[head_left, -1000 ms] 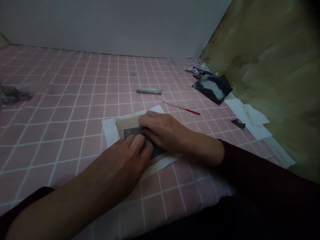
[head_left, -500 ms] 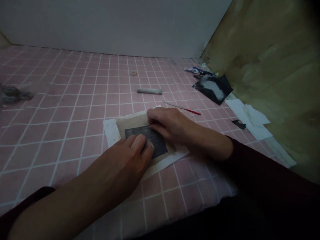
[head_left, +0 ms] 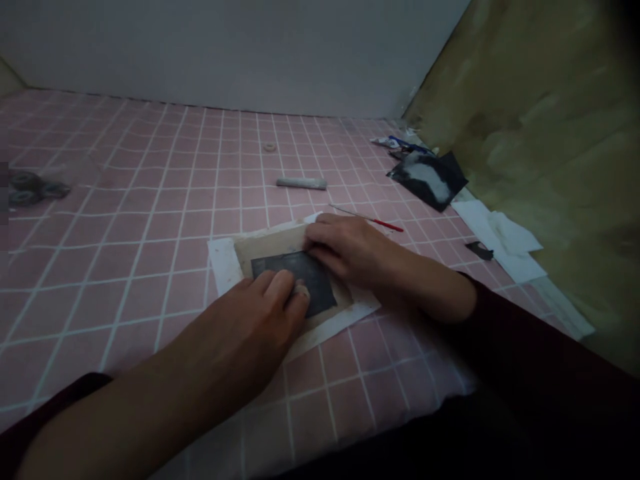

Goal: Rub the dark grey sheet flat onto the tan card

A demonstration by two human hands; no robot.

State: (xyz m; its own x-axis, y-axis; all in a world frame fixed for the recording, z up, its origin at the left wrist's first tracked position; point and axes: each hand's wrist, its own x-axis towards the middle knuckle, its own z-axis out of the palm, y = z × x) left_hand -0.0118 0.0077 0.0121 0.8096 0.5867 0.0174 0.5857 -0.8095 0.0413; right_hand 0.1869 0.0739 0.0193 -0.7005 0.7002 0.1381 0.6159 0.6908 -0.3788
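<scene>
Pink checked cloth: work looks underway, unfinished, remainder unclear; left hand pinches small pale piece over dark sheet, right hand curled by sheet's far-right corner, hold untellable.

Dark grey sheet, white paper, pink white-gridded cloth

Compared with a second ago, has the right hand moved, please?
Yes: judged against the dark sheet, the right hand has shifted right, uncovering more of the sheet.
</scene>
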